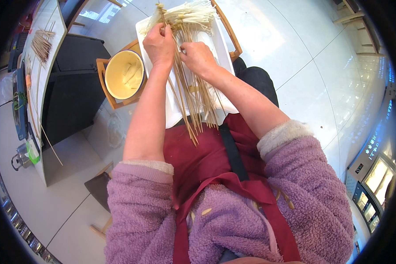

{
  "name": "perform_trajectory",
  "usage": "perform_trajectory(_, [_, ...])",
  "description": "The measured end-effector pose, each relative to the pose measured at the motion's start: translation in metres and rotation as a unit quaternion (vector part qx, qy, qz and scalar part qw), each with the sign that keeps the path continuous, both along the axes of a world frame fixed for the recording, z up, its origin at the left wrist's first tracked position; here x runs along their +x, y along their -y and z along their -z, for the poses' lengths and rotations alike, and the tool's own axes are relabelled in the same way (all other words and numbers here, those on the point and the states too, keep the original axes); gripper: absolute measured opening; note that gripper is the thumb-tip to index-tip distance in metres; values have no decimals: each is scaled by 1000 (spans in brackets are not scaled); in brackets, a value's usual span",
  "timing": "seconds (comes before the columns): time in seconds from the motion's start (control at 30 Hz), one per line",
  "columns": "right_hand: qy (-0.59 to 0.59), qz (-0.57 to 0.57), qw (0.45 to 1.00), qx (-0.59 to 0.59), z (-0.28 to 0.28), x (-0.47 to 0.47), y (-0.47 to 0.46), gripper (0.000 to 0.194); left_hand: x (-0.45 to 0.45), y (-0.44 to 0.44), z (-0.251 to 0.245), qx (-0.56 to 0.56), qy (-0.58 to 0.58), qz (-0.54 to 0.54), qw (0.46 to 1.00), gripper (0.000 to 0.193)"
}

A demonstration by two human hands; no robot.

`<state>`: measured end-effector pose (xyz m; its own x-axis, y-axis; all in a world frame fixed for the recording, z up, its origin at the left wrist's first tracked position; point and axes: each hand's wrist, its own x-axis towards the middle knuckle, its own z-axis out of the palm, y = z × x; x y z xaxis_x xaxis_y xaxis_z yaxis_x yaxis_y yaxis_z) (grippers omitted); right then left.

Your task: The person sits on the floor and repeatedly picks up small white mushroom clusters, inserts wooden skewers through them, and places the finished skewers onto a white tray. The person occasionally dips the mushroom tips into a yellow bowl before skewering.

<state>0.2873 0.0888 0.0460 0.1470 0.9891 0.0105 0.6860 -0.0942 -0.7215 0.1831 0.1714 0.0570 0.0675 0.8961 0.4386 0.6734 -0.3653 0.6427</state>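
In front of me a white plastic tray point(224, 54) holds enoki mushrooms point(198, 15) on long wooden skewers point(198, 95), whose bare ends hang over the tray's near edge above my apron. My left hand point(159, 43) pinches a skewer just below its tied mushroom bundle at the tray's upper left. To its right and slightly nearer me, my right hand point(198, 57) has its fingers curled at the skewer sticks; whether it grips one cannot be made out. Small brownish bands sit around the mushroom bundles.
Left of the tray, a yellow enamel basin point(110, 77) with pale pieces inside stands on a wooden chair point(100, 67). Farther left, a table point(54, 36) carries a pile of skewers point(41, 46), a blue tray point(19, 115) and a metal kettle point(21, 156). Another chair point(100, 189) stands below.
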Motion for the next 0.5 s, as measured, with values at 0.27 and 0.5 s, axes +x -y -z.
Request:
perform_trajectory(0.27, [-78, 85, 987, 115, -8, 2, 7, 18, -23, -4, -2, 42, -26, -32, 998, 14])
perform_trajectory(0.5, [-83, 92, 978, 168, -17, 7, 6, 13, -4, 14, 22, -51, -89, 41, 994, 16])
